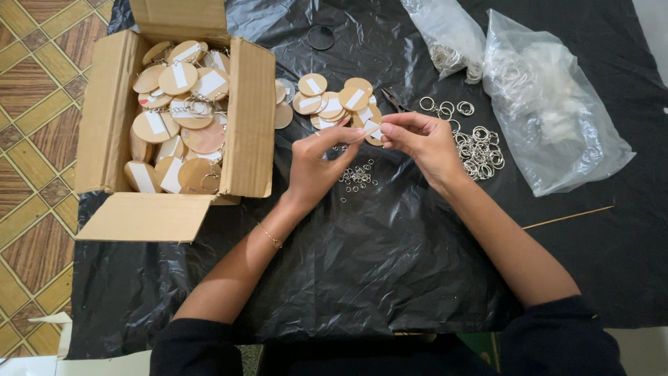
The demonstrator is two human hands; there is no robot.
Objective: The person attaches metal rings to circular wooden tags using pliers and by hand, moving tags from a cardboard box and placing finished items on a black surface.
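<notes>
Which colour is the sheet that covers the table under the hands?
Black and glossy, a plastic sheet; it shows clearly in the head view.

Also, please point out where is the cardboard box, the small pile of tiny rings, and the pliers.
cardboard box (252, 118): head view, on its right wall.
pile of tiny rings (358, 175): head view, middle of the pile, on the black sheet.
pliers (394, 102): head view, on the dark jaws.

Both forearms reach forward, bare from the elbows, dark sleeves pushed up; the left hand (314, 161) is raised with palm turned inward, thumb and forefinger stretched toward the other hand; the right hand (421, 141) faces it, fingers curled, thumb and forefinger pinched together; the fingertips of both hands nearly meet; a thin bracelet circles the left wrist
</notes>
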